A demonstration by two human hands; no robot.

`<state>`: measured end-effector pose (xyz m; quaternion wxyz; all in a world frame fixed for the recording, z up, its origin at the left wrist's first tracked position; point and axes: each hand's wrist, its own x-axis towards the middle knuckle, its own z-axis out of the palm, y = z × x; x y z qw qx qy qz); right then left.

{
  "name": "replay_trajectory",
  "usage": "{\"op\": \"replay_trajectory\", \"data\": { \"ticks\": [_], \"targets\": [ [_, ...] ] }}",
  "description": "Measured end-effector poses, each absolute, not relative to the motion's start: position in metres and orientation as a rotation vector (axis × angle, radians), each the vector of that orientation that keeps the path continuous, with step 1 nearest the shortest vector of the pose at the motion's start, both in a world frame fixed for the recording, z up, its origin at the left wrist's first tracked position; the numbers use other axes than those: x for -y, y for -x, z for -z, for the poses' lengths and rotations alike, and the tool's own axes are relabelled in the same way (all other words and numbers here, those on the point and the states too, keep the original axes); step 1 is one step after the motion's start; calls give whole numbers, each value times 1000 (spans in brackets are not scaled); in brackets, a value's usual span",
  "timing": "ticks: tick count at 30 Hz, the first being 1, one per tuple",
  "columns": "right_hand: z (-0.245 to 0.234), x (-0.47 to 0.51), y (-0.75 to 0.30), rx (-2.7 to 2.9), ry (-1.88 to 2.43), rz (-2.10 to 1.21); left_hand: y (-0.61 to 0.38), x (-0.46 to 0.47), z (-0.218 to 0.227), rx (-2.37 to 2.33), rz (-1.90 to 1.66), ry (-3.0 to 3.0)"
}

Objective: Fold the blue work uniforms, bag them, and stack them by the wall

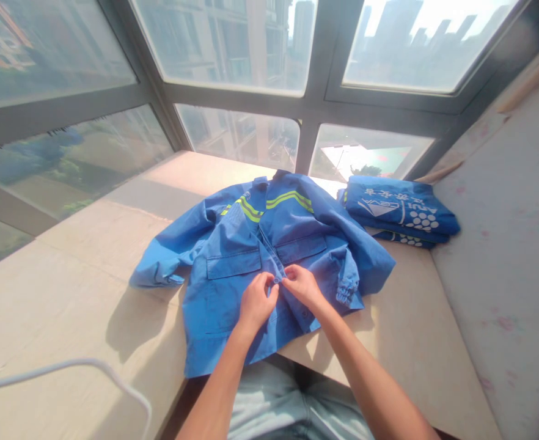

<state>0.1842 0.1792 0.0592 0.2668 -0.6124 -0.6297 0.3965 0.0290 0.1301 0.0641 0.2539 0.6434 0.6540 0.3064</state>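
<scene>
A blue work jacket [233, 293] with yellow-green and grey reflective stripes lies front up on the stone ledge, collar toward the window. Its sleeves spread to both sides, and the right-hand cuff is gathered with elastic. At the front opening, below the two chest flaps, my left hand [259, 299] pinches one edge of the placket. My right hand [301, 284] pinches the other edge just beside it. Between my fingertips a small round button or snap [276, 280] shows. Lower down, the jacket's front edges lie apart and its hem reaches the ledge's near edge.
Folded blue garments [398, 211] with white printing are stacked at the back right, near the papered wall [508, 244]. Window frames [318, 104] border the ledge [68, 275] behind and to the left. A white cable [81, 363] curves across the lower left.
</scene>
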Motion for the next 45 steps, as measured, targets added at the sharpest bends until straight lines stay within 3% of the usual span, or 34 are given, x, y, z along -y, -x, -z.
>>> {"op": "replay_trajectory", "data": {
  "ticks": [10, 24, 30, 42, 45],
  "targets": [
    [-53, -169, -195, 1488, 1372, -1307, -37, -129, -63, -2004, -923, -1756],
    [-37, -160, -193, 1571, 1386, -1109, -34, -132, -59, -1842, -732, -2043],
    [-34, -157, -192, 1613, 1359, -1047, -42, -130, -58, -1978, -660, -2105],
    [-45, -163, -206, 1721, 1172, -1228, -39, -135, -45, -1949, -803, -2082],
    [-48, -172, -204, 1772, 1185, -1139, -33, -136, -42, -1850, -892, -2035]
  ]
}}
